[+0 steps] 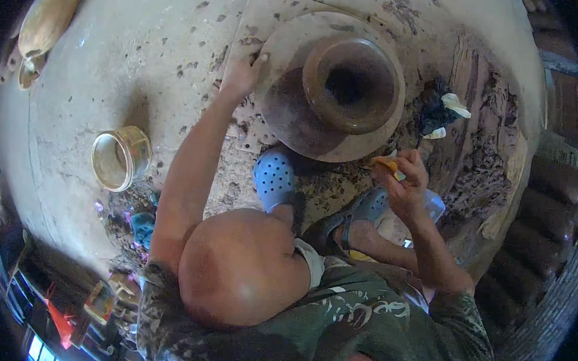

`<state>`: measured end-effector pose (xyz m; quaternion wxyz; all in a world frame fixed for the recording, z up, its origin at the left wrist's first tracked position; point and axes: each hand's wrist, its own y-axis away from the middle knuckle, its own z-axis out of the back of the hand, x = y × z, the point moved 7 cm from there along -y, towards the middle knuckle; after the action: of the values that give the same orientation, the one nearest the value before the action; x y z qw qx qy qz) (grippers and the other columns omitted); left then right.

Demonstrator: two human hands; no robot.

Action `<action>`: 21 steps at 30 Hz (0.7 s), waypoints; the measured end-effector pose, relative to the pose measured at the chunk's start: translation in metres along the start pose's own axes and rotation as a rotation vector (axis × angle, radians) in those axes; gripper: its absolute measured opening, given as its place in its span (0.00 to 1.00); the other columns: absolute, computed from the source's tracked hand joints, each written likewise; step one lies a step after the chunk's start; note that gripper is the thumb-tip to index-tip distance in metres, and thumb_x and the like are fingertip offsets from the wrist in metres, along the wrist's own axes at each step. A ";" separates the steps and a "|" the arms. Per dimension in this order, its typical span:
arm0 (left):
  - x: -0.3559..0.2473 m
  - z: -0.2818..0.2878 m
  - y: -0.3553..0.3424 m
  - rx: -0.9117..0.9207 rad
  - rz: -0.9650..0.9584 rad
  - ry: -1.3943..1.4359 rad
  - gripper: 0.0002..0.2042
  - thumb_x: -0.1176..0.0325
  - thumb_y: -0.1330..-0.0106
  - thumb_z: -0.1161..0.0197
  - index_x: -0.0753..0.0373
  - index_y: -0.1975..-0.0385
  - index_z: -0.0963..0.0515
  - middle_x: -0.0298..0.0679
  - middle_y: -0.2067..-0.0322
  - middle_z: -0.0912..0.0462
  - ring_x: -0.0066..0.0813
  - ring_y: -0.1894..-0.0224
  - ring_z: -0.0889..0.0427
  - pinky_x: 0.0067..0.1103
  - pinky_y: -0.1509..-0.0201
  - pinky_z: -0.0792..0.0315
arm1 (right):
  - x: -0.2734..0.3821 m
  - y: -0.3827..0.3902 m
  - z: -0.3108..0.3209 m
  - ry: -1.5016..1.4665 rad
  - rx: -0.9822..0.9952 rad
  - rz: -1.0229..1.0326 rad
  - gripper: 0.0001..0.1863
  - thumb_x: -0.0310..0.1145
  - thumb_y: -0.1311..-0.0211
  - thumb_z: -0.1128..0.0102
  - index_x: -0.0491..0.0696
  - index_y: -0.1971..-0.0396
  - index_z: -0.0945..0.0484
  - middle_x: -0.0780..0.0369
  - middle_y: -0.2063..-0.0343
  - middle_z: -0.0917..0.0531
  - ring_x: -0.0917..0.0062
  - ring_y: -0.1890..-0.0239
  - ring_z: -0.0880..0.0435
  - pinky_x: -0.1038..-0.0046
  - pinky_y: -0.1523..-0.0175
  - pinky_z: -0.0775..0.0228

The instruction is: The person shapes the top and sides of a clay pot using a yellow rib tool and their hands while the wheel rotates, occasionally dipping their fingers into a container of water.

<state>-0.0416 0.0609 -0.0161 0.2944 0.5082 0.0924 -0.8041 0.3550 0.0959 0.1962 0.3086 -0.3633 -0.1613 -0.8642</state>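
A brown clay pot point(315, 92) with a thick rounded rim and dark opening sits on a round potter's wheel point(289, 39). My left hand point(242, 76) grips the wheel's left edge, its thumb over the top; the other fingers are mostly hidden. To the near right of the wheel, apart from the pot, my right hand point(406, 179) is closed around a small flat orange piece point(385, 164), whose kind I cannot make out. My bent left knee point(243, 264) rises below the wheel, between my arms.
A pale plastic bucket point(121, 159) stands at the left. Right of the wheel lie black and white scraps point(444, 111) beside rough, caked clay point(482, 154). My blue clogs point(274, 177) are close to the wheel's near edge. A long tan pot point(53, 13) lies at the far left.
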 end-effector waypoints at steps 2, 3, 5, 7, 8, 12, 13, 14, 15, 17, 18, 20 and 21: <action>0.042 0.011 0.022 -0.038 0.036 -0.062 0.31 0.42 0.25 0.46 0.68 0.42 0.21 0.62 0.49 0.16 0.61 0.42 0.19 0.41 0.39 0.26 | 0.004 0.001 -0.001 0.079 0.010 -0.029 0.09 0.25 0.37 0.28 0.46 0.57 0.11 0.62 0.66 0.18 0.75 0.60 0.18 0.74 0.57 0.25; 0.054 0.015 0.031 -0.054 0.054 -0.087 0.31 0.42 0.25 0.47 0.68 0.42 0.21 0.63 0.50 0.16 0.62 0.43 0.19 0.41 0.40 0.25 | 0.004 0.001 -0.002 0.060 0.026 -0.047 0.08 0.25 0.36 0.29 0.43 0.57 0.11 0.61 0.63 0.18 0.76 0.60 0.18 0.74 0.56 0.24; 0.045 -0.019 0.074 0.073 0.224 -0.180 0.29 0.44 0.26 0.45 0.70 0.48 0.20 0.63 0.54 0.15 0.64 0.48 0.17 0.43 0.45 0.23 | -0.016 0.007 0.010 0.032 0.009 -0.142 0.07 0.24 0.34 0.30 0.41 0.57 0.12 0.60 0.60 0.16 0.77 0.59 0.17 0.75 0.55 0.24; 0.043 -0.042 0.133 0.394 0.178 -0.585 0.28 0.45 0.29 0.41 0.71 0.53 0.19 0.62 0.58 0.15 0.63 0.53 0.15 0.47 0.50 0.21 | -0.030 0.009 0.007 -0.069 -0.011 -0.231 0.08 0.25 0.33 0.31 0.41 0.57 0.12 0.61 0.58 0.15 0.78 0.57 0.16 0.75 0.54 0.23; 0.012 -0.055 0.160 0.550 0.122 -0.558 0.27 0.45 0.31 0.39 0.70 0.54 0.18 0.61 0.58 0.15 0.61 0.54 0.14 0.46 0.50 0.21 | -0.034 0.010 0.012 -0.129 -0.044 -0.270 0.08 0.25 0.32 0.31 0.40 0.56 0.12 0.61 0.58 0.14 0.79 0.56 0.16 0.74 0.53 0.23; -0.073 -0.010 0.158 0.377 0.003 -0.536 0.30 0.46 0.35 0.34 0.67 0.44 0.20 0.60 0.42 0.20 0.56 0.39 0.20 0.46 0.38 0.25 | -0.042 -0.002 0.016 -0.275 -0.174 -0.329 0.11 0.28 0.33 0.30 0.40 0.54 0.14 0.63 0.60 0.12 0.79 0.58 0.14 0.74 0.51 0.21; -0.073 -0.010 0.151 0.292 -0.089 -0.627 0.34 0.45 0.36 0.34 0.68 0.39 0.24 0.60 0.37 0.26 0.56 0.34 0.27 0.47 0.33 0.31 | -0.049 -0.004 0.019 -0.273 -0.220 -0.341 0.12 0.29 0.33 0.29 0.41 0.54 0.14 0.63 0.61 0.11 0.79 0.59 0.13 0.74 0.51 0.21; -0.075 0.000 0.133 0.185 -0.187 -0.728 0.38 0.45 0.36 0.33 0.69 0.35 0.28 0.59 0.32 0.33 0.56 0.29 0.34 0.49 0.28 0.38 | -0.064 -0.007 0.020 -0.395 -0.290 -0.396 0.16 0.33 0.33 0.29 0.42 0.49 0.17 0.62 0.60 0.11 0.77 0.59 0.13 0.72 0.50 0.21; -0.080 0.007 0.125 0.076 -0.285 -0.828 0.42 0.45 0.37 0.32 0.70 0.30 0.32 0.59 0.26 0.39 0.56 0.23 0.41 0.50 0.23 0.44 | -0.075 -0.011 0.022 -0.387 -0.316 -0.416 0.17 0.35 0.33 0.29 0.42 0.49 0.17 0.61 0.59 0.12 0.76 0.58 0.13 0.71 0.50 0.21; -0.068 -0.010 0.128 0.201 -0.237 -0.883 0.49 0.42 0.38 0.32 0.73 0.26 0.41 0.59 0.23 0.50 0.57 0.20 0.52 0.54 0.21 0.56 | -0.089 -0.019 0.029 -0.367 -0.378 -0.459 0.19 0.40 0.32 0.29 0.43 0.49 0.17 0.60 0.58 0.12 0.75 0.57 0.14 0.70 0.49 0.23; -0.063 -0.019 0.132 0.264 -0.213 -0.911 0.53 0.41 0.39 0.31 0.75 0.24 0.46 0.59 0.21 0.55 0.58 0.19 0.57 0.55 0.20 0.62 | -0.099 -0.021 0.028 -0.422 -0.403 -0.516 0.19 0.41 0.31 0.30 0.43 0.49 0.18 0.61 0.58 0.13 0.76 0.56 0.15 0.71 0.49 0.24; -0.065 -0.034 0.147 0.280 -0.154 -0.869 0.55 0.39 0.41 0.30 0.77 0.25 0.46 0.63 0.22 0.54 0.59 0.19 0.55 0.55 0.19 0.62 | -0.109 -0.023 0.027 -0.525 -0.468 -0.639 0.19 0.42 0.30 0.31 0.43 0.49 0.18 0.63 0.58 0.15 0.79 0.55 0.18 0.71 0.49 0.27; -0.065 -0.038 0.155 0.292 -0.123 -0.851 0.56 0.39 0.42 0.30 0.78 0.26 0.46 0.64 0.23 0.53 0.60 0.20 0.54 0.55 0.19 0.62 | -0.114 -0.026 0.028 -0.490 -0.464 -0.620 0.20 0.44 0.30 0.32 0.43 0.49 0.19 0.63 0.58 0.15 0.79 0.56 0.19 0.71 0.51 0.28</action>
<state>0.0956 -0.0233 0.0458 0.1831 0.1620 -0.1210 -0.9621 0.4152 0.1767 0.1314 -0.1014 -0.5512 -0.1327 -0.8175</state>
